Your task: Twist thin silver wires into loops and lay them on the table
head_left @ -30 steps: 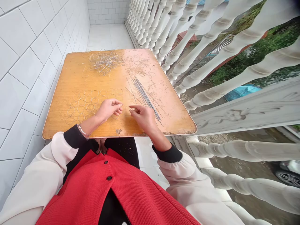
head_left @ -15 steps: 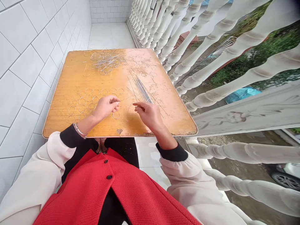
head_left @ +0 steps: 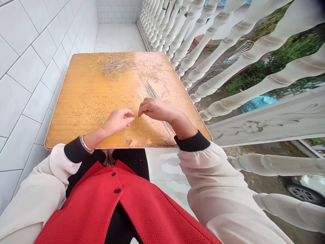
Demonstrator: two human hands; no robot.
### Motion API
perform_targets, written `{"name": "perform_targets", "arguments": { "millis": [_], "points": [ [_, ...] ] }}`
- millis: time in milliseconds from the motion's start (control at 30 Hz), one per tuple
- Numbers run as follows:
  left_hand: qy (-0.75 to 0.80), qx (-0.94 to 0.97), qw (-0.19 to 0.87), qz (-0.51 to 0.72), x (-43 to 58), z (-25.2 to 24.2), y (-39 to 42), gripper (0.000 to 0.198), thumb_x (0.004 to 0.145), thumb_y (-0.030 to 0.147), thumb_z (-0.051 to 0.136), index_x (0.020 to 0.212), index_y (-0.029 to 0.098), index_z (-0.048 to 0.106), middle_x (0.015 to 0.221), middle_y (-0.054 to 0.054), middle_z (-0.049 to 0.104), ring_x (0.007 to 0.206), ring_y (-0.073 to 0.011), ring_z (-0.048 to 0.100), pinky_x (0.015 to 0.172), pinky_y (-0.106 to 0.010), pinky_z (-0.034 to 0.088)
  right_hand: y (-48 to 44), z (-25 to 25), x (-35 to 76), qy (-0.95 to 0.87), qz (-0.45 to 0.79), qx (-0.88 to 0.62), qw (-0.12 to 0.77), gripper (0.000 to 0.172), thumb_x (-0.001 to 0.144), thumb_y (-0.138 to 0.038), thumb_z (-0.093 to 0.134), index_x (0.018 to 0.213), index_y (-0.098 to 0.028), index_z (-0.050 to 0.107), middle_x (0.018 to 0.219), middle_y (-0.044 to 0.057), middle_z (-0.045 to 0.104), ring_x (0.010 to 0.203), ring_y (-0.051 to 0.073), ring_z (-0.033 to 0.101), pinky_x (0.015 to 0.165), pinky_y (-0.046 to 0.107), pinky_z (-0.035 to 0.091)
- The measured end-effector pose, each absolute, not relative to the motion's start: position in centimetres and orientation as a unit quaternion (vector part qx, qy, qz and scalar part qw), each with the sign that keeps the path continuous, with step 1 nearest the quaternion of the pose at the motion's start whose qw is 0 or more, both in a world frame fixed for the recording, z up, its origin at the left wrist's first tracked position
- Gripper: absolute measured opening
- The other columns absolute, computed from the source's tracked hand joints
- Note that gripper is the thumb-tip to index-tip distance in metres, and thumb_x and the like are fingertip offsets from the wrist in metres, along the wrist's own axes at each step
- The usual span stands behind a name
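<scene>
The left hand (head_left: 117, 121) and right hand (head_left: 157, 110) hover together over the middle of the wooden desk (head_left: 61, 134), fingertips just apart; any thin wire between them is too fine to tell. Rows of wire rings (head_left: 101, 110) lie beside the left hand, toward the desk's left. Straight wires (head_left: 149, 91) lie under and beyond the right hand. A wire tangle (head_left: 116, 66) sits at the far edge. A tiled wall (head_left: 33, 84) runs along the left, a white balustrade (head_left: 228, 57) along the right.
</scene>
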State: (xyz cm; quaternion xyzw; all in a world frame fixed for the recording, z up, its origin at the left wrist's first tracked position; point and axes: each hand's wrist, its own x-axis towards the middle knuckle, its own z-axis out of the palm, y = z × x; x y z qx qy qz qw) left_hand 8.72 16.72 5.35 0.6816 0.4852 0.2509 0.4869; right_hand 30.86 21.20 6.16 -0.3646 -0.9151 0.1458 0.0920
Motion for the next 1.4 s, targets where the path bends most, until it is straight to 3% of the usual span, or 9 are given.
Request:
{"name": "perform_targets", "arguments": {
  "millis": [133, 233, 333, 433, 633, 833, 967, 1133, 1400],
  "points": [
    [0.475, 0.701, 0.478, 0.234, 8.6, 5.3, 16.2, 0.009, 0.086, 0.014, 0.061, 0.081, 0.015, 0.068, 0.062, 0.001, 0.064, 0.058, -0.0104, 0.063, 0.058, -0.021, 0.046, 22.8, 5.4, 30.0, -0.916, 0.155, -0.361, 0.076, 0.036, 0.082, -0.009, 0.049, 0.084, -0.026, 0.08, 0.091, 0.002, 0.077, 0.095, 0.021, 0.062, 0.092, 0.036, 0.047],
    [0.471, 0.72, 0.451, 0.236, 8.2, 5.1, 16.2, 0.012, 0.085, 0.014, 0.061, 0.076, 0.016, 0.068, 0.058, 0.001, 0.064, 0.057, -0.0112, 0.062, 0.059, -0.023, 0.044, 22.2, 5.4, 30.3, -0.885, 0.145, -0.414, 0.157, 0.035, 0.085, -0.011, 0.05, 0.098, -0.025, 0.08, 0.109, 0.004, 0.077, 0.107, 0.023, 0.064, 0.101, 0.041, 0.047],
    [0.472, 0.74, 0.419, 0.234, 7.7, 5.2, 16.2, 0.014, 0.084, 0.012, 0.061, 0.073, 0.016, 0.069, 0.059, 0.001, 0.065, 0.057, -0.0111, 0.061, 0.06, -0.024, 0.043, 20.0, 5.2, 31.1, -0.815, 0.113, -0.507, 0.257, 0.035, 0.09, -0.013, 0.047, 0.098, -0.023, 0.08, 0.106, 0.008, 0.077, 0.1, 0.024, 0.069, 0.095, 0.04, 0.051],
    [0.472, 0.759, 0.385, 0.232, 7.3, 5.2, 16.4, 0.014, 0.085, 0.012, 0.061, 0.076, 0.016, 0.07, 0.063, 0.0, 0.068, 0.059, -0.0119, 0.061, 0.063, -0.025, 0.043, 17.6, 4.3, 31.9, -0.754, 0.086, -0.579, 0.298, 0.032, 0.089, -0.015, 0.049, 0.092, -0.021, 0.08, 0.097, 0.008, 0.078, 0.09, 0.024, 0.071, 0.085, 0.039, 0.055],
    [0.447, 0.827, 0.269, 0.207, 7.5, 4.9, 16.3, 0.019, 0.091, 0.013, 0.057, 0.092, 0.015, 0.075, 0.096, -0.009, 0.076, 0.089, -0.0206, 0.068, 0.082, -0.034, 0.05, 14.5, 1.7, 31.8, -0.757, 0.046, -0.593, 0.27, 0.032, 0.091, -0.017, 0.048, 0.094, -0.018, 0.08, 0.098, 0.011, 0.077, 0.088, 0.025, 0.07, 0.08, 0.04, 0.055],
    [0.369, 0.904, 0.164, 0.141, 8.9, 4.2, 16.1, 0.029, 0.093, 0.011, 0.05, 0.111, 0.012, 0.072, 0.122, -0.014, 0.072, 0.115, -0.0269, 0.065, 0.102, -0.043, 0.049, 13.5, 0.6, 30.9, -0.813, -0.013, -0.526, 0.249, 0.033, 0.098, -0.022, 0.046, 0.109, -0.019, 0.077, 0.118, 0.012, 0.075, 0.106, 0.029, 0.065, 0.095, 0.048, 0.056],
    [0.33, 0.927, 0.132, 0.12, 9.4, 3.5, 16.0, 0.034, 0.093, 0.01, 0.049, 0.122, 0.012, 0.066, 0.14, -0.016, 0.063, 0.13, -0.0283, 0.059, 0.108, -0.046, 0.045, 13.3, 0.5, 30.4, -0.843, 0.015, -0.484, 0.233, 0.035, 0.101, -0.023, 0.044, 0.118, -0.017, 0.075, 0.126, 0.014, 0.073, 0.117, 0.03, 0.063, 0.104, 0.052, 0.054],
    [0.314, 0.939, 0.107, 0.093, 9.2, 2.9, 15.5, 0.03, 0.095, 0.013, 0.052, 0.122, 0.014, 0.065, 0.139, -0.015, 0.063, 0.135, -0.0275, 0.055, 0.109, -0.044, 0.043, 13.0, 0.5, 30.5, -0.866, 0.063, -0.447, 0.217, 0.04, 0.101, -0.018, 0.041, 0.129, -0.02, 0.07, 0.134, 0.012, 0.069, 0.125, 0.029, 0.063, 0.106, 0.054, 0.055],
    [0.313, 0.946, 0.057, 0.068, 8.4, 3.0, 14.8, 0.03, 0.099, 0.016, 0.049, 0.123, 0.007, 0.064, 0.136, -0.019, 0.064, 0.138, -0.0317, 0.052, 0.112, -0.047, 0.038, 13.7, 0.4, 31.3, -0.893, 0.088, -0.395, 0.197, 0.045, 0.098, -0.01, 0.039, 0.137, -0.014, 0.063, 0.141, 0.015, 0.064, 0.136, 0.028, 0.058, 0.113, 0.052, 0.05]
  ]
}}
